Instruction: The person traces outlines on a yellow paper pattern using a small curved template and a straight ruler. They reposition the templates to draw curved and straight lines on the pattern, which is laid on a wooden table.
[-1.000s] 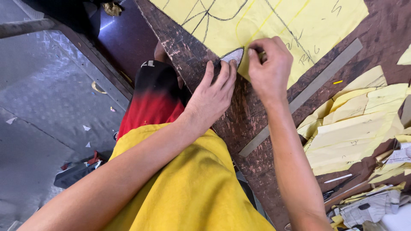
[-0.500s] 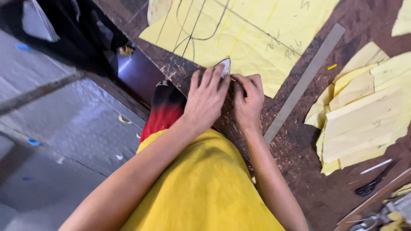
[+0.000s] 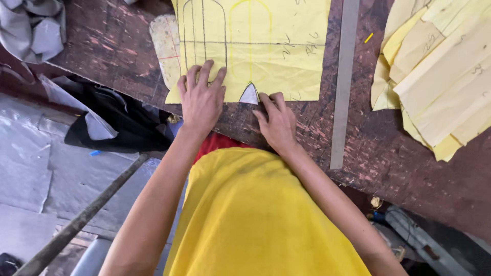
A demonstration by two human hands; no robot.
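Note:
A yellow paper sheet (image 3: 271, 46) with drawn arch outlines lies on the worn brown table (image 3: 388, 148). My left hand (image 3: 201, 99) presses flat on the sheet's lower left corner, fingers spread. A small pointed grey template (image 3: 249, 95) sits at the sheet's lower edge. My right hand (image 3: 276, 122) rests just right of it, its fingertips touching the template's lower right side. I cannot see anything gripped in either hand.
A long grey ruler (image 3: 343, 87) lies upright to the right of the sheet. A pile of yellow paper pieces (image 3: 440, 76) fills the table's right side. A pale oval piece (image 3: 164, 46) pokes out left of the sheet. Dark cloth (image 3: 117, 122) and a metal bar (image 3: 82, 220) lie below left.
The view has swung so the table now runs level. Both hands stayed at the sheet's edge; my left hand has spread flat on the sheet and the grey template now shows fully.

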